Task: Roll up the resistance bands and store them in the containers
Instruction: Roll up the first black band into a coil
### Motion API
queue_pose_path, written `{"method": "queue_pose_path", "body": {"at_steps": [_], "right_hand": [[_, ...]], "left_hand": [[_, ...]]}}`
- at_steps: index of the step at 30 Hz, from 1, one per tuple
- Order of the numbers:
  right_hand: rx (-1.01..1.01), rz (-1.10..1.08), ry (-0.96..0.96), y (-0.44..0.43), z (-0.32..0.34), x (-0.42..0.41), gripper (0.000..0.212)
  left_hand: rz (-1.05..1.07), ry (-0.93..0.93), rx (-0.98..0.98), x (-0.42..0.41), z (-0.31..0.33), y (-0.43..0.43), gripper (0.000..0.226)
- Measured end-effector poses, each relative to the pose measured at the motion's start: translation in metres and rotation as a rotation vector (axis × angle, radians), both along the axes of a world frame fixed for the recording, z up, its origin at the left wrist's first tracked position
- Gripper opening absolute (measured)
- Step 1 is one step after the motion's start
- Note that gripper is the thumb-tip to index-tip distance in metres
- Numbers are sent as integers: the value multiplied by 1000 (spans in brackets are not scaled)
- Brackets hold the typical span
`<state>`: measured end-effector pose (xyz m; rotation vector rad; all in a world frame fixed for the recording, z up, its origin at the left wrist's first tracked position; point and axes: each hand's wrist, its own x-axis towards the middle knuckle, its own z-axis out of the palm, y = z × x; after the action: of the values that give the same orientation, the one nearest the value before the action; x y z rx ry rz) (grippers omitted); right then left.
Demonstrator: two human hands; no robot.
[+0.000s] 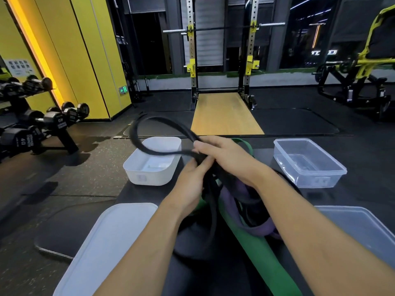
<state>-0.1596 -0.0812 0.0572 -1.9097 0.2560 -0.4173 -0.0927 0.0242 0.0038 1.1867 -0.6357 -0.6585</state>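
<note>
A black resistance band (pixel 149 133) is held up above the black bench (pixel 136 195), its free loop arching to the upper left over the white tub (pixel 136 171). My left hand (pixel 192 182) pinches the band from below, and my right hand (pixel 226 157) grips it from above; the two hands touch. Beneath my arms lie a purple band (pixel 256 228), a wide green band (pixel 256 253) and more black band, all tangled. A clear empty container (pixel 333 178) stands at the right.
A white lid (pixel 102 248) lies near left and a clear lid (pixel 367 227) near right on the bench. A dumbbell rack (pixel 32 129) stands at the left. A squat rack (pixel 222 60) with a wooden platform is straight ahead, a yellow machine (pixel 363 67) far right.
</note>
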Motion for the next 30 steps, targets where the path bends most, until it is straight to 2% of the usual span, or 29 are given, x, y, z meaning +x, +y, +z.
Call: {"method": "queue_pose_path", "body": {"at_steps": [1,4,6,8,10,13,14,18,21,24,25,27,30], "right_hand": [[51,13,-9,-2,-2,-2,49],[152,14,-38,-8,-5,-7,32],[139,-18,-22,-12,-7,-11,25],[94,28,63,-14,-11,-17,30],[-40,46,135,-14,-12,-23,36],[-151,-35,114,-16,-12,-31,46],[-162,-69,116,-19,-14,-32,44],[-209,-145,164,-30,-25,-37,40],[-118,-51,86,-25,-26,-43,52],[-128,99,-8,-19,-26,-42,36],[-110,153,11,-17,-24,-42,39],[-84,268,98,-12,-24,-39,58],[-188,330,243,-1,-26,-32,86]], "left_hand": [[7,17,-11,2,2,1,35],[-6,37,-48,6,7,6,39],[12,141,-112,10,13,9,42],[17,222,-173,14,21,10,44],[3,261,-237,15,28,12,50],[-42,233,-350,10,41,15,61],[-56,235,-385,10,45,17,59],[-110,334,-595,22,62,26,30],[-95,429,-691,36,65,29,29],[-47,526,-693,41,59,28,30],[-35,554,-683,41,55,27,30],[-22,599,-669,39,48,25,31],[-10,636,-680,37,45,23,34]]}}
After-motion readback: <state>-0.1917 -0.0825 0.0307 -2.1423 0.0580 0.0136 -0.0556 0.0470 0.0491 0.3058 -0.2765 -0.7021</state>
